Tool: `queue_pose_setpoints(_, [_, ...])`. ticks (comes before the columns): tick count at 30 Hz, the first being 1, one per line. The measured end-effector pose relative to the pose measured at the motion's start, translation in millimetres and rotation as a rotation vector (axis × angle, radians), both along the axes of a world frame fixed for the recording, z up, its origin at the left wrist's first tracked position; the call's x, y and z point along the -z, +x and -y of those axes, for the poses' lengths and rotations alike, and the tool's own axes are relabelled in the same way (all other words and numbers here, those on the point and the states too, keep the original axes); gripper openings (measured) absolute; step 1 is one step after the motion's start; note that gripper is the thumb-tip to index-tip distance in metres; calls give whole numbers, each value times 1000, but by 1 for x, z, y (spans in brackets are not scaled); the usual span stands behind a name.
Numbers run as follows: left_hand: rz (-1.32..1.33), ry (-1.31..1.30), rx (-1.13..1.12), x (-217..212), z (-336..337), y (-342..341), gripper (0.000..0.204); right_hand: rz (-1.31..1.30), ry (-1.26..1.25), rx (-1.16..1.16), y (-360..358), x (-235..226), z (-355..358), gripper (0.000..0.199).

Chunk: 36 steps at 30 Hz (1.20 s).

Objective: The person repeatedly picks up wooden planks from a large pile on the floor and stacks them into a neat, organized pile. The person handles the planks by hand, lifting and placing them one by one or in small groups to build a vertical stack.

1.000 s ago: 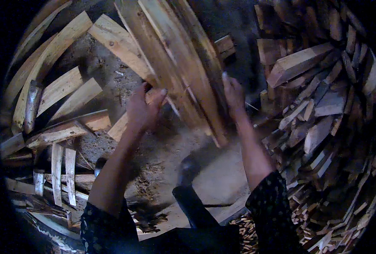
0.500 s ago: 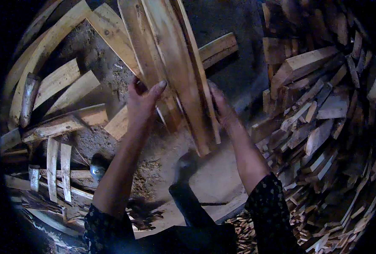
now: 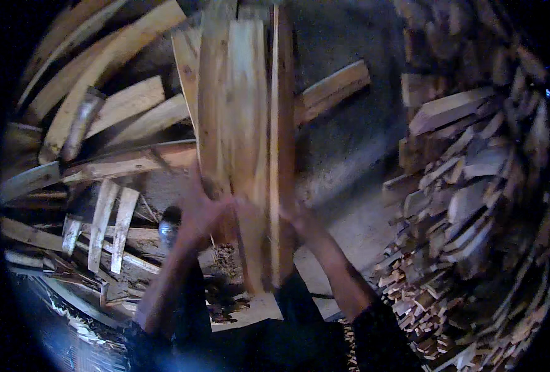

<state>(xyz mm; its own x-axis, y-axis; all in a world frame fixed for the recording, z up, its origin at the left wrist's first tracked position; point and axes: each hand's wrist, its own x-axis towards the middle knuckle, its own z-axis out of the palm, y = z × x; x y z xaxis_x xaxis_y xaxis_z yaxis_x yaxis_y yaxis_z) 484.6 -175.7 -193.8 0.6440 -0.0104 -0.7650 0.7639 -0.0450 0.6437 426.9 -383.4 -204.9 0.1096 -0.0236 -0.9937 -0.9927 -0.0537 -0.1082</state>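
Observation:
Between my two hands is a bundle of long wooden boards (image 3: 245,124), pointing away from me with its near ends just above my lap. My left hand (image 3: 208,208) is closed on the bundle's left side, its thumb lying across the top of the wood. On the other side my right hand (image 3: 294,217) presses against the boards' edge, its fingers partly hidden and blurred. One narrow board (image 3: 275,142) stands on edge at the right of the bundle.
A tall stack of split wood (image 3: 467,167) fills the right side. Loose planks (image 3: 126,105) lie on the dirt floor at the left, beside a short round log (image 3: 83,124). Another wood piece (image 3: 335,90) lies beyond the bundle. Thin slats (image 3: 123,229) rest at lower left.
Both hands have drawn the boards nearer to my body. The bundle has turned from a slant to nearly straight ahead, and the head view has shifted.

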Motion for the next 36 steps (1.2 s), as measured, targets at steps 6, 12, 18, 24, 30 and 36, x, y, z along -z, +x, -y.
queue_pose_setpoints(6, [-85, -413, -240, -158, 13, -29, 98, 116, 231, -65, -27, -173, 3, 81])
queue_pose_setpoints(12, [-286, -533, -260, -273, 0, -116, 95, -111, 111, 113, -114, -320, -3, 72])
queue_pose_setpoints(18, [-635, -627, -304, -250, -14, -123, 81, -87, 103, 16, -122, -294, -31, 73])
queue_pose_setpoints(24, [-471, -577, -261, -248, -2, -150, 70, 104, 128, 12, -138, -252, -48, 73])
queue_pose_setpoints(30, [-210, -470, -200, -367, 2, -184, 66, 500, 222, 29, -156, -312, -38, 74])
queue_pose_setpoints(36, [172, -359, -131, -501, 13, -218, 60, 1036, 190, 55, -140, -460, 22, 74])
